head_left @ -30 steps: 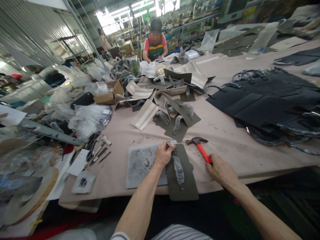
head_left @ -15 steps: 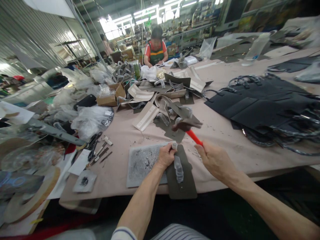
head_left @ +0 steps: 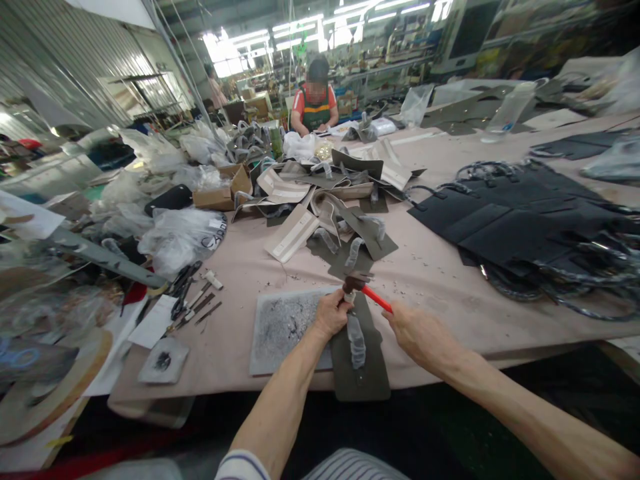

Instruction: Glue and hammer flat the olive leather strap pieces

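Note:
My right hand (head_left: 417, 333) is closed round the red handle of a hammer (head_left: 377, 298). The hammer's dark head rests at the top of a short, pale punch-like tool (head_left: 349, 297), which my left hand (head_left: 331, 315) grips upright. Most of that tool is hidden by my fingers. Beneath it lies a dark olive bag panel (head_left: 361, 383) with a plastic-wrapped handle (head_left: 357, 343) along its middle. The panel partly overlaps a grey, worn slab (head_left: 280, 333) speckled with small bits, to the left.
Olive and beige panels (head_left: 295, 233) are piled beyond my hands. Black bag pieces with wrapped handles (head_left: 520, 213) lie at right. Scissors (head_left: 185, 290), narrow tools and a small dish (head_left: 164, 361) sit at left. A person (head_left: 314, 103) sits across the table.
My right hand has brought the hammer down and left, from above the panel onto the tool's top. My left hand keeps its hold on the tool.

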The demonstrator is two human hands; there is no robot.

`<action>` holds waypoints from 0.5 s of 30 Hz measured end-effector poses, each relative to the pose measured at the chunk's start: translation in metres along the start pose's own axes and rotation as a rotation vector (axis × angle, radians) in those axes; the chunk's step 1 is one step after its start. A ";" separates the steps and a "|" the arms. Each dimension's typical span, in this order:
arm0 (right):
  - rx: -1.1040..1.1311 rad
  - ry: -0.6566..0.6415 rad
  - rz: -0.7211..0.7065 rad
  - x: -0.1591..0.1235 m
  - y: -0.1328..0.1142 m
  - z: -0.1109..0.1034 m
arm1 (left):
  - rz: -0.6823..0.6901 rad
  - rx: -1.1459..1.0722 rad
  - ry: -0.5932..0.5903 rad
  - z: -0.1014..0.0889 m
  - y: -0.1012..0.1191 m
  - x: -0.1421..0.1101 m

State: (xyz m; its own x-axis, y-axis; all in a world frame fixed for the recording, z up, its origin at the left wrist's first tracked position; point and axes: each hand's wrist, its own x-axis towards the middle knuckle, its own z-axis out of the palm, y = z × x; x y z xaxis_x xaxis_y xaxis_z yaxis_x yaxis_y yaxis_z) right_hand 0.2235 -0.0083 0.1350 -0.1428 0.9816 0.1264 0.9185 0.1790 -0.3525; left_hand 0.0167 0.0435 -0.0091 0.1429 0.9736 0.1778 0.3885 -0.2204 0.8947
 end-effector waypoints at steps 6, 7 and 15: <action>-0.095 -0.307 0.087 0.003 0.049 0.036 | 0.023 -0.019 0.003 0.001 -0.003 -0.002; -0.064 -0.312 0.120 0.003 0.058 0.044 | 0.028 -0.021 0.002 0.001 -0.003 -0.002; -0.184 0.040 0.036 -0.008 0.062 0.097 | 0.007 -0.086 0.029 -0.002 0.001 -0.003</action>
State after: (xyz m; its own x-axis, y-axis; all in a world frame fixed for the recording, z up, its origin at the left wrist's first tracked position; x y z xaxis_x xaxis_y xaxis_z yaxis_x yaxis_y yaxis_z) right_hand 0.2454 0.0011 0.0220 -0.0970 0.9831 0.1550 0.9753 0.1250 -0.1823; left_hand 0.0153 0.0404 -0.0077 0.1186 0.9736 0.1952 0.3077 -0.2230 0.9250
